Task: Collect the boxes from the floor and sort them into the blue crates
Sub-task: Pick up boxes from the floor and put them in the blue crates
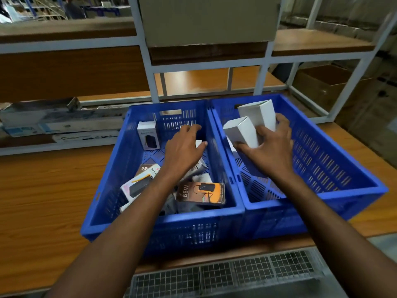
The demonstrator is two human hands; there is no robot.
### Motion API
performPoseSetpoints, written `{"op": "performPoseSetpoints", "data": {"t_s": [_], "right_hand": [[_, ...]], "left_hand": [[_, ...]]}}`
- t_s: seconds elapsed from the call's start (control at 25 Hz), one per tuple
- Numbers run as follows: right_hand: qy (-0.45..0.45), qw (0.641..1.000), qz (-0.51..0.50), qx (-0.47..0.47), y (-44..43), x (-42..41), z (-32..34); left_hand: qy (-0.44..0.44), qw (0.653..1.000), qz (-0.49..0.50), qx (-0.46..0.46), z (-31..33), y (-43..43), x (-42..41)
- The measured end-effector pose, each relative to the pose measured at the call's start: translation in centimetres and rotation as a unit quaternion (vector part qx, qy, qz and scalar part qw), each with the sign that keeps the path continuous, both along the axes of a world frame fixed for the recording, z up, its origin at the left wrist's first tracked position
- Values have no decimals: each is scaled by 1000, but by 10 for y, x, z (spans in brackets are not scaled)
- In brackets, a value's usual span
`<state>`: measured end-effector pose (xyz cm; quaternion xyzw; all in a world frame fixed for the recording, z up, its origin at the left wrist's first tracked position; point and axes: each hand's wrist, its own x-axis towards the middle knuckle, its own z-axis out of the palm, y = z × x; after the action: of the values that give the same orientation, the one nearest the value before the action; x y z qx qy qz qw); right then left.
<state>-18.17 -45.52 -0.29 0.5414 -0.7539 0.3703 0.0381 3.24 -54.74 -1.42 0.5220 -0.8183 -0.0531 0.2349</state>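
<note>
Two blue crates stand side by side on a wooden table. The left crate [111,177] holds several printed boxes, among them an orange and black "65W" box [202,193] and a white box [148,135] upright at the back. My left hand [184,147] reaches into this crate over the boxes, fingers curled on a small white box that is mostly hidden. Over the right crate [335,168], which is nearly bare inside, my right hand [270,147] grips two plain white boxes [242,132], tilted upright.
White metal shelving with wooden boards stands behind the crates, with a large cardboard box [208,20] on it. Long flat cartons [64,123] lie on a low shelf at left. A wire mesh grid [225,276] lies below the table's front edge. Open cardboard boxes [326,84] sit at far right.
</note>
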Motion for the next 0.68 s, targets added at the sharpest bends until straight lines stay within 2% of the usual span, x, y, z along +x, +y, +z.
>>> {"op": "performPoseSetpoints", "data": {"t_s": [0.12, 0.24, 0.48, 0.56, 0.68], "right_hand": [[19, 1000, 2, 15, 2, -3, -1], [15, 1000, 3, 24, 2, -12, -2], [24, 995, 19, 93, -4, -30, -9], [28, 991, 26, 129, -9, -36, -13], [47, 969, 30, 241, -20, -40, -14]], "left_hand": [[52, 997, -31, -42, 25, 19, -26], [50, 996, -51, -57, 36, 32, -53], [48, 997, -51, -15, 26, 36, -77], [35, 999, -33, -8, 23, 36, -83], [-6, 1000, -1, 12, 19, 34, -87]]}}
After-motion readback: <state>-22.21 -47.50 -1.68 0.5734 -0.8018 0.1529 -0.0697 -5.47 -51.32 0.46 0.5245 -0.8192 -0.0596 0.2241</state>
